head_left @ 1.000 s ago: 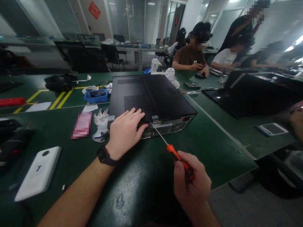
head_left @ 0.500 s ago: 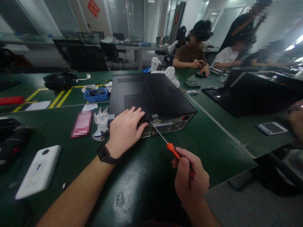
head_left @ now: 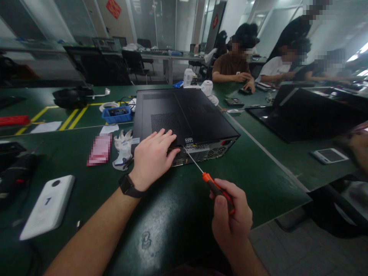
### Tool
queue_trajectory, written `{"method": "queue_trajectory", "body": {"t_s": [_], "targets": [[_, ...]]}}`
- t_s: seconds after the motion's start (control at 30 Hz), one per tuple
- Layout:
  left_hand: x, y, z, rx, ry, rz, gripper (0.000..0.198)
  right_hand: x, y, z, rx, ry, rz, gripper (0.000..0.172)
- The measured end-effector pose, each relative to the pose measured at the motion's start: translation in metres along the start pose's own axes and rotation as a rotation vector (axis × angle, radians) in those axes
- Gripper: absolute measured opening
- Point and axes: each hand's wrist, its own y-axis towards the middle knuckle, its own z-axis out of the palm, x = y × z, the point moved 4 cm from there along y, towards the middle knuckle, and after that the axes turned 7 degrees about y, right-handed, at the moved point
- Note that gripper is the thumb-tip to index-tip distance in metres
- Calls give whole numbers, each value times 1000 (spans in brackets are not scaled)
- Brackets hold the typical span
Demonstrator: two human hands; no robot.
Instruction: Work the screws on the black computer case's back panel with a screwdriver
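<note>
A black desktop computer case (head_left: 198, 119) lies on its side on the green table, its back panel with fan grille (head_left: 216, 152) facing me. My left hand (head_left: 155, 156) rests on the near edge of the case, fingers stretched over the vented top and thumb over the back edge. In my right hand (head_left: 232, 214) is an orange and black screwdriver (head_left: 213, 184). Its shaft slants up and left, and the tip meets the top edge of the back panel, just right of my left thumb. What the tip touches is too small to make out.
Left of the case lie a white glove (head_left: 123, 149), a blue bin (head_left: 117, 114), a pink packet (head_left: 100, 149) and a white device marked 1 (head_left: 48, 207). On the right are a black laptop-like panel (head_left: 287, 119) and a phone (head_left: 329, 156). Several people sit beyond.
The screwdriver handle has turned a little in my right hand, showing more of its black grip. My left hand stays put on the case.
</note>
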Motion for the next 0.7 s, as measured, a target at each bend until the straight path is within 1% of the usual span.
{"method": "queue_trajectory", "body": {"t_s": [0.07,0.13,0.2,0.3,0.37,0.53,0.63,0.7], "targets": [[0,0,0,-3,3,2,34,4,2,0,8,43,-55,27],[0,0,1,-3,4,1,34,6,3,0,-4,38,-92,27],[0,0,1,1,-1,-4,34,4,1,0,-22,1,-75,26],[1,0,1,2,-8,-9,34,-3,-4,-1,-57,-40,15,24],[1,0,1,-3,-7,-8,33,-5,-5,-2,-67,-43,50,25],[0,0,0,-8,4,-1,34,2,-1,0,-49,-66,-33,23],[0,0,0,-5,5,1,34,1,-3,-1,-78,-118,5,20],[0,0,0,-1,2,0,34,-1,-5,-1,-60,-105,39,22]]}}
